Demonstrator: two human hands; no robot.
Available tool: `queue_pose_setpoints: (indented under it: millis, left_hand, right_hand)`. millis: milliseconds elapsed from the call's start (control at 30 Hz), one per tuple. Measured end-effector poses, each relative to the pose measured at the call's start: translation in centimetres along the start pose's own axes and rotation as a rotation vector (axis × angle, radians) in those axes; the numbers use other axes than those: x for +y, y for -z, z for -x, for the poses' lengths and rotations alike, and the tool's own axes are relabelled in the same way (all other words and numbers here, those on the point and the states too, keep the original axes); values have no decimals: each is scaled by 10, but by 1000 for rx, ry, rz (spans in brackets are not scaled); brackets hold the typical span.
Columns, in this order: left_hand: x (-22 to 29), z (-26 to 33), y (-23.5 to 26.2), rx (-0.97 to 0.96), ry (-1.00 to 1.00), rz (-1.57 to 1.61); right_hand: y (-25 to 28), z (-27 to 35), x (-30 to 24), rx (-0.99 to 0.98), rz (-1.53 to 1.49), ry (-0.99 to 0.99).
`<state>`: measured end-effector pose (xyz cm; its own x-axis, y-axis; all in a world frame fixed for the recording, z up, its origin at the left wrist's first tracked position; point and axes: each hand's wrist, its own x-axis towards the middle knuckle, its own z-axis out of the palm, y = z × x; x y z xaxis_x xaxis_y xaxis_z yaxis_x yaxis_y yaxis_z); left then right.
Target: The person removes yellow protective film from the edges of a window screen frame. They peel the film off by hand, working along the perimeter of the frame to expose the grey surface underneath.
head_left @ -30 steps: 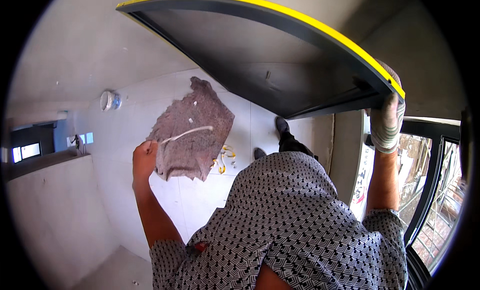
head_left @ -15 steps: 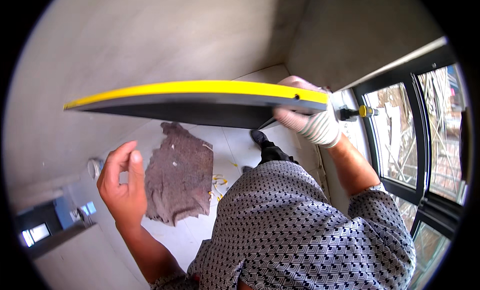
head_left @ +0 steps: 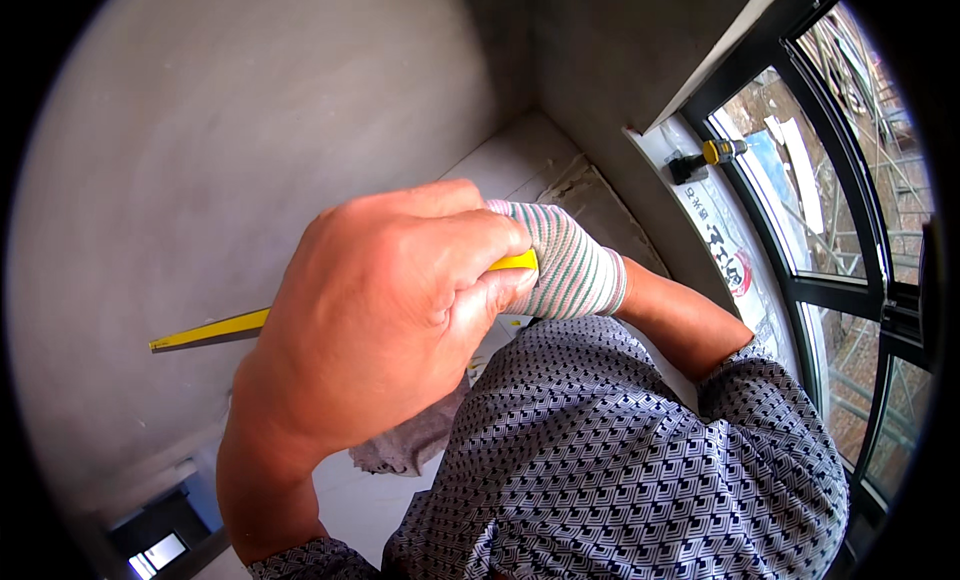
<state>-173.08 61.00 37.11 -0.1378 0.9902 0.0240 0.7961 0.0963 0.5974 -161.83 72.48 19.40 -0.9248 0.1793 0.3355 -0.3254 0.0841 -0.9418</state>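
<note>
A thin dark panel with a bright yellow edge (head_left: pixel 210 330) is held up in front of me, and its far-left end sticks out beyond my left hand. My bare left hand (head_left: pixel 380 300) is closed, its thumb and fingertips pinching the yellow edge at the right end. Just behind it, my right hand (head_left: pixel 565 265) in a striped knit glove is wrapped round that same end. My left hand covers the panel's middle and most of the right hand's fingers.
A yellow-and-black cordless drill (head_left: pixel 712 158) rests on the window sill (head_left: pixel 705 220) at right, beside a dark-framed window (head_left: pixel 845 295). A crumpled grey-brown cloth (head_left: pixel 410 445) lies on the pale floor, with small yellow scraps nearby. A plain wall (head_left: pixel 250 130) stands ahead.
My left hand has come up and right from beside the panel and now pinches its right end. The panel has swung lower and is seen more edge-on. My view has shifted.
</note>
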Motion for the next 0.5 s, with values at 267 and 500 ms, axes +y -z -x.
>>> queue_pose_setpoints:
  millis: [267, 500]
  left_hand:
    - [-2, -24, 14, -195, -48, -17]
    - [-1, -30, 16, -254, -76, -46]
  right_hand:
    - [-2, 1, 14, -35, 33, 13]
    - [0, 3, 12, -44, 63, 15]
